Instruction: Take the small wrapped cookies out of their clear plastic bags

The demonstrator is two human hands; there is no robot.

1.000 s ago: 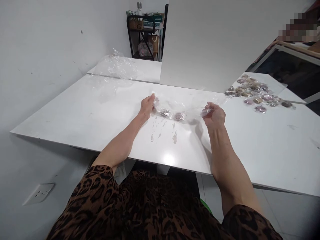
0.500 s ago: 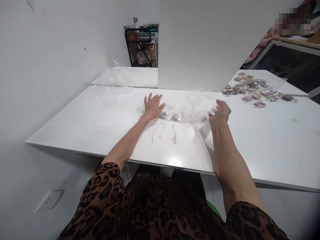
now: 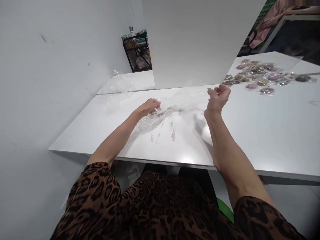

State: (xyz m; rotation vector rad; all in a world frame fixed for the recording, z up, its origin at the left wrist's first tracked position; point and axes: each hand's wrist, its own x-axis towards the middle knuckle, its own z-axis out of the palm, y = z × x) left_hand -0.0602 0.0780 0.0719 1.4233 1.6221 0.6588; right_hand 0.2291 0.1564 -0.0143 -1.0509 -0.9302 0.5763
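Observation:
Clear plastic wrap (image 3: 183, 98) stretches over the white table (image 3: 160, 150) between my two hands. My left hand (image 3: 150, 106) is closed on its left part, where small dark reddish wrapped pieces (image 3: 153, 112) show under the fingers. My right hand (image 3: 218, 96) is raised at the wrap's right end, palm turned up and fingers curled. The wrap runs tight towards it, though the grip itself is hard to see. More dark bits show along the wrap near the left hand.
Several individually wrapped brown, pink and tan pieces (image 3: 260, 75) lie in a pile at the back right. Crumpled clear plastic (image 3: 120, 83) lies at the back left. A tall white panel (image 3: 195, 46) stands behind the table. A black shelf (image 3: 136, 50) is beyond.
My left hand, spread flat on the wrap before, has closed and gathered it, lifting its near edge. The right hand has moved slightly up and away. The view has shifted a little.

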